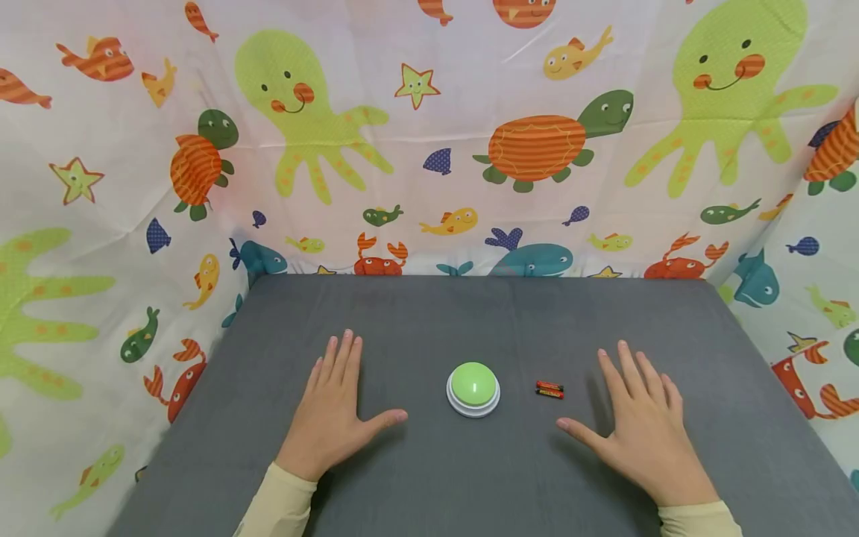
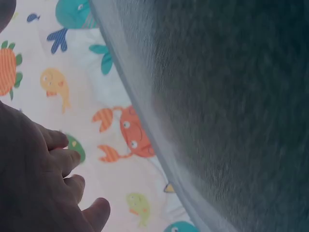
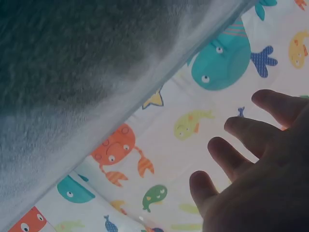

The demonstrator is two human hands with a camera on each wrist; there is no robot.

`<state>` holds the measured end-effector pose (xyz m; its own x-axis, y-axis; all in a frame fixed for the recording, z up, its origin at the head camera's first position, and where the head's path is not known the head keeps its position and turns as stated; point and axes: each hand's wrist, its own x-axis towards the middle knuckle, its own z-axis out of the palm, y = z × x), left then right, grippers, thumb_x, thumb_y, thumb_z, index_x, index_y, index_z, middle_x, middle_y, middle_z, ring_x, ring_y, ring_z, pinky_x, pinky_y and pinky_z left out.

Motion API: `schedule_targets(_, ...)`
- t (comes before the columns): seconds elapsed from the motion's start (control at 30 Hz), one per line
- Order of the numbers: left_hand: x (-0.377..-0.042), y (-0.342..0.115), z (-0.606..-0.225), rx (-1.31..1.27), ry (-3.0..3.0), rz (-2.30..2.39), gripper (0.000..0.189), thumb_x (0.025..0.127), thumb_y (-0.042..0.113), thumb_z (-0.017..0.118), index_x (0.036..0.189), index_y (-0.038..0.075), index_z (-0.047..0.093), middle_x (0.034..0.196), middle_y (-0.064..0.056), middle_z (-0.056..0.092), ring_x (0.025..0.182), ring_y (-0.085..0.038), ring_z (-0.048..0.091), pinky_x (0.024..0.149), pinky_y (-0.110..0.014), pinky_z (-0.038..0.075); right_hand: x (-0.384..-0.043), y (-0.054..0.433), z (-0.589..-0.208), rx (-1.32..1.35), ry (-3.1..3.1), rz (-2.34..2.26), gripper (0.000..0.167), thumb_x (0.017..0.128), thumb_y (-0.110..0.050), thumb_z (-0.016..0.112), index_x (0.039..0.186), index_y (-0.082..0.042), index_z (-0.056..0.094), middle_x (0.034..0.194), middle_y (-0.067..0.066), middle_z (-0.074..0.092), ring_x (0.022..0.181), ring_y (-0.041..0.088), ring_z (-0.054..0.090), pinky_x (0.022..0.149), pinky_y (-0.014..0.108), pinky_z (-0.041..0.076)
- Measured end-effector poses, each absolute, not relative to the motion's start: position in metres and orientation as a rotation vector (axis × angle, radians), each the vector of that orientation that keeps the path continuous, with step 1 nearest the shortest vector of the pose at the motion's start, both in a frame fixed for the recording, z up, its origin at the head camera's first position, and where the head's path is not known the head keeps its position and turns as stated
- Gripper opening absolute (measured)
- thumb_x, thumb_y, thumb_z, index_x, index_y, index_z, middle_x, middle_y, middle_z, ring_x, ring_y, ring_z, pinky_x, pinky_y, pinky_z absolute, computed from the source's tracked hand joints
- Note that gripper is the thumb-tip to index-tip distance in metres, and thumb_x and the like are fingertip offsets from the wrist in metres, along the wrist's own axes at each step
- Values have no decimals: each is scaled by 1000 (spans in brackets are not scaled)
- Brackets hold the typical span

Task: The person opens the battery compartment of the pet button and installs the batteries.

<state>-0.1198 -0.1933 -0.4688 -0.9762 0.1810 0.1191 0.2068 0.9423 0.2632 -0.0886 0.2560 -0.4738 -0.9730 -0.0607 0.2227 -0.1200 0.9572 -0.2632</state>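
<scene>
A round green push button light (image 1: 473,386) with a white base sits mid-table in the head view. To its right lie two small red-and-black batteries (image 1: 550,389), side by side. My left hand (image 1: 335,410) is left of the button, fingers straight and thumb stretched toward it, holding nothing. On the other side, my right hand (image 1: 637,429) is spread with its thumb pointing at the batteries, apart from them. The wrist views show the left hand (image 2: 43,179) and the right hand (image 3: 256,169) with extended fingers and no object in them.
A dark grey cloth-covered table (image 1: 429,477) spreads under both hands. Behind it and at both sides hangs a white curtain (image 1: 429,186) printed with sea animals, meeting the table's back edge.
</scene>
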Motion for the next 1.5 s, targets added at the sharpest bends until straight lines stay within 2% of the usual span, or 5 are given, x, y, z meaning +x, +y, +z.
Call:
schedule_targets(0.33, -123, -170, -472, -463, -2979, -420, 134, 81, 93, 63, 175, 14, 11, 184, -4, 9, 172, -29, 7, 134, -60, 23, -96, 228, -476, 253, -2948, 446, 127, 79, -92, 67, 171, -11, 32, 179, 23, 22, 160, 50, 22, 121, 77, 18)
schedule_targets(0.57, -127, -147, -468, -593, -2973, -400, 133, 83, 99, 50, 175, 13, 7, 184, -3, 7, 171, -27, 8, 135, -55, 25, -101, 202, -469, 360, -2952, 492, 124, 81, -92, 66, 171, -14, 32, 179, 19, 24, 162, 46, 23, 124, 74, 21)
schedule_targets(0.7, -129, -138, -463, -615, -2973, -407, 131, 84, 97, 54, 175, 13, 9, 184, -3, 8, 171, -27, 10, 135, -54, 26, -107, 187, -466, 451, -2941, 507, 123, 81, -92, 66, 170, -13, 34, 179, 17, 25, 162, 46, 26, 125, 72, 24)
schedule_targets(1.17, -137, -105, -468, -868, -2980, -399, 108, 94, 71, 71, 172, 11, 28, 179, -7, 31, 162, -26, 40, 123, -49, 46, -123, 155, -468, 638, -2963, 626, 103, 89, -58, 85, 167, -7, 41, 175, 18, 36, 154, 47, 45, 117, 72, 41)
schedule_targets(1.5, -140, -89, -469, -908, -2942, -528, 82, 100, 45, 78, 164, 8, 44, 166, -10, 53, 144, -24, 62, 112, -42, 56, -127, 145, -473, 632, -2993, 764, 97, 90, -43, 89, 164, 1, 42, 164, 21, 52, 149, 42, 53, 118, 59, 48)
